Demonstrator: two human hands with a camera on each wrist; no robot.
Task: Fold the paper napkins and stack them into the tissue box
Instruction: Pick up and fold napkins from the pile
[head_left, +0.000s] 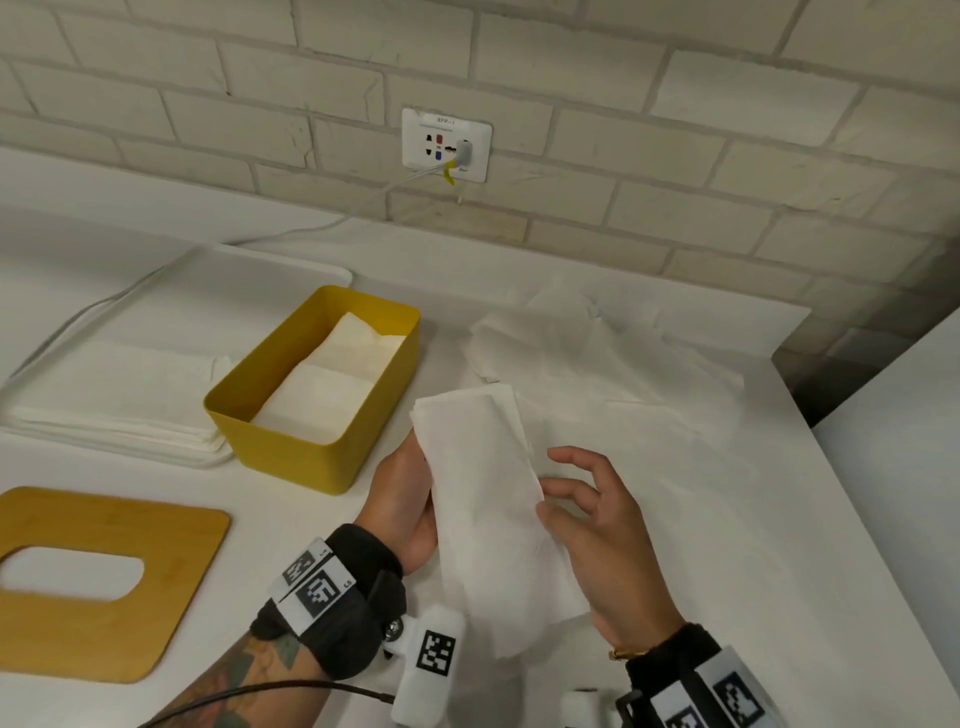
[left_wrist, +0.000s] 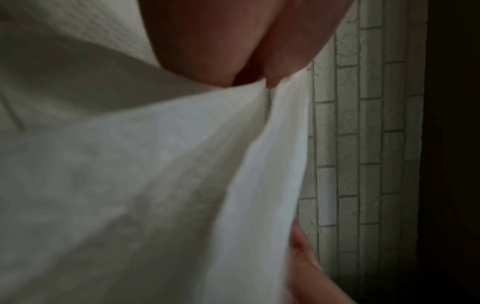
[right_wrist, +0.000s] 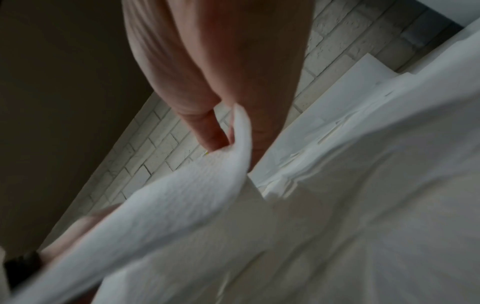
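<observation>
A long folded white napkin (head_left: 488, 514) is held upright above the table between both hands. My left hand (head_left: 415, 493) grips its left edge, with the fingers hidden behind the paper. My right hand (head_left: 558, 501) pinches the right edge with the thumb on top. In the right wrist view, that napkin's edge (right_wrist: 197, 191) curls between my fingers (right_wrist: 215, 135). The left wrist view shows the napkin (left_wrist: 155, 164) hanging from my fingertips (left_wrist: 270, 76). The open yellow tissue box (head_left: 291, 457) stands to the left of my hands, with folded napkins (head_left: 332, 379) lying in it.
A bamboo lid (head_left: 130, 639) with an oval slot lies at the front left. A white tray (head_left: 218, 260) with a stack of napkins (head_left: 114, 400) sits behind it. Loose unfolded napkins (head_left: 597, 358) lie at the back right. The table edge (head_left: 815, 431) runs along the right, and a socket (head_left: 447, 145) is on the brick wall.
</observation>
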